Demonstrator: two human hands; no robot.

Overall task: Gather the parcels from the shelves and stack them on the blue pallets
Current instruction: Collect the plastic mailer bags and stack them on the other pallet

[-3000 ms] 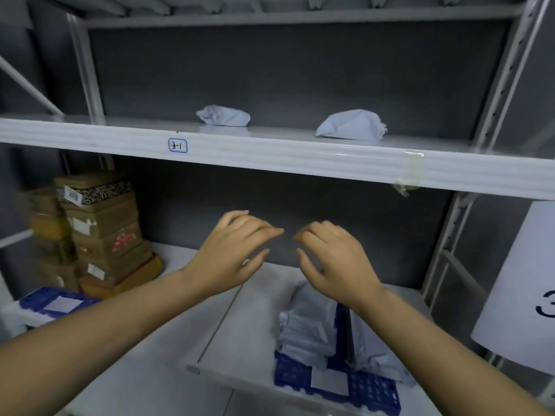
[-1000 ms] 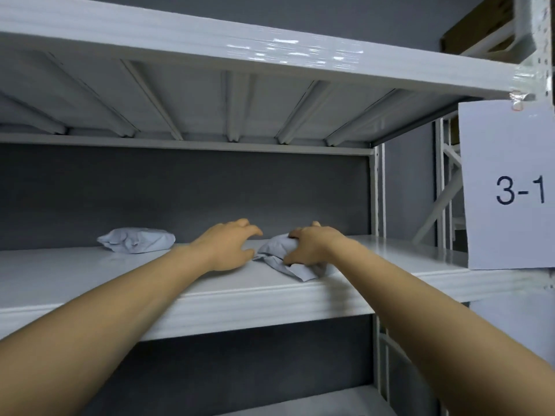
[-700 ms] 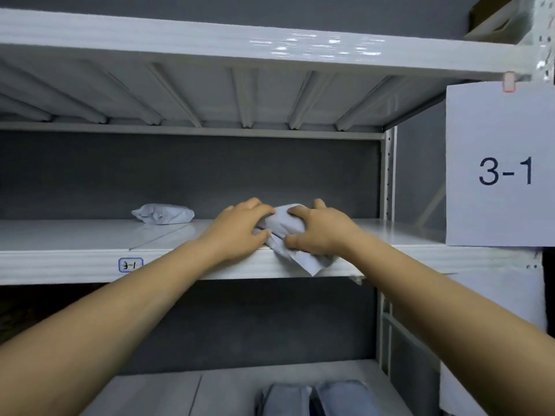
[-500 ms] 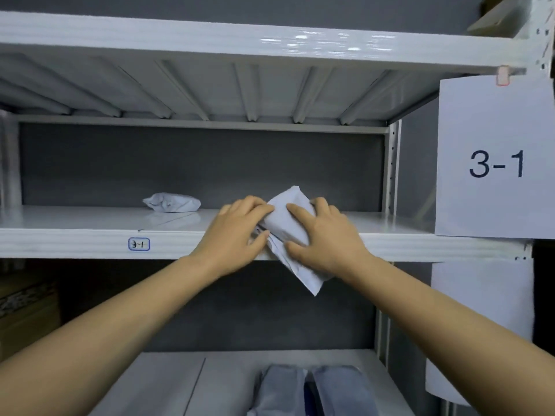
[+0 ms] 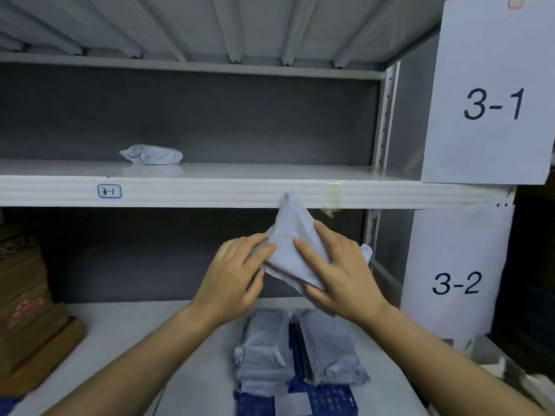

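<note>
Grey metal racking (image 5: 386,115) with a dark back panel fills the view. Its white upper shelf (image 5: 210,192) carries one crumpled pale grey plastic mailer bag (image 5: 151,154). On the lower shelf (image 5: 135,340) a blue perforated plastic pallet (image 5: 339,399) bears two piles of flat grey mailers (image 5: 264,346). Between the shelves, in the air above those piles, the left hand (image 5: 237,274) and right hand (image 5: 336,274) clasp a pale grey soft plastic parcel (image 5: 289,235) from either side, fingers laid over its face. It creases where they press, so I judge it light, limp and a little slick. Pinched at one corner it would likely droop, so a broad two-sided hold across the middle suits it. Its long axis runs steeply and slightly tilted, with the narrow tip pointing up at the upper shelf's front edge and the wider end down toward the right wrist
</note>
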